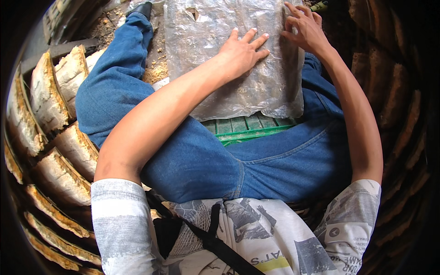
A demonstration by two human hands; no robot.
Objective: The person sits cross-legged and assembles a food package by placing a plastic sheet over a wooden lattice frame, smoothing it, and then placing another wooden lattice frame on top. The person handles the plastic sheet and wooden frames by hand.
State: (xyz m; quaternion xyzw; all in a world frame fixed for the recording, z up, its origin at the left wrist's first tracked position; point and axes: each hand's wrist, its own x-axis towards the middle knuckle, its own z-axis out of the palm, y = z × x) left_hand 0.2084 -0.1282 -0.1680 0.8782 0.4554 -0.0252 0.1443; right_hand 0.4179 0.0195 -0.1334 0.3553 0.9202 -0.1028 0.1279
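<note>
A flat rectangular piece covered in clear, wrinkled plastic sheet (229, 87) lies between my legs, with a small dark hole near its far left side. My left hand (244, 54) rests palm down on it, fingers spread, holding nothing. My right hand (306, 30) is at the sheet's far right edge. Its fingers are bent and apart, and I see nothing between them. Below the sheet's near edge, part of a green slatted plastic crate (250, 128) shows; the rest is hidden under the sheet.
Curved pale slabs with brown, rough edges (64, 169) stand in rows at my left. Similar slabs (394, 96) line the shaded right side. Sandy crumbs (157, 59) cover the floor beside my dark shoe (141, 9). A dark bar (59, 52) lies at far left.
</note>
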